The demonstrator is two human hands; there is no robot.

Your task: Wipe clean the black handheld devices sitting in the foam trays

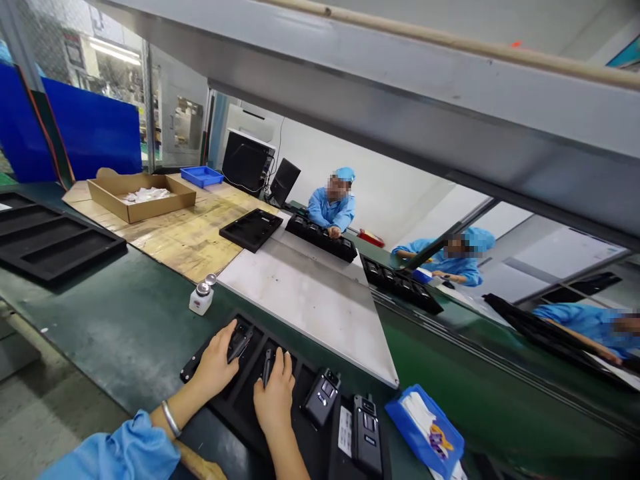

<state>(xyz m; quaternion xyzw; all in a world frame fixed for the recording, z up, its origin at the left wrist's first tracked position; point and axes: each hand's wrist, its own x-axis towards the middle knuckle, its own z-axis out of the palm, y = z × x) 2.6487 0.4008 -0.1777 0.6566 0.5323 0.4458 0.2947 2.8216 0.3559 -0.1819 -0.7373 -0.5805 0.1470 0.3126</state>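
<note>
A black slotted tray (192,368) lies on the green belt right in front of me. My left hand (216,363) is closed around a small black device (240,340) at the tray's left end. My right hand (275,395) grips another black device (267,365) in the neighbouring slot. To the right, two more black handheld devices (323,397) (367,433) rest in their slots. A silver bracelet sits on my left wrist, above a blue sleeve.
A small white bottle (202,297) stands left of a grey metal plate (310,303). A blue packet of wipes (425,427) lies at the right. An empty black tray (45,243) is far left, a cardboard box (143,195) behind. Three people in blue work across the belt.
</note>
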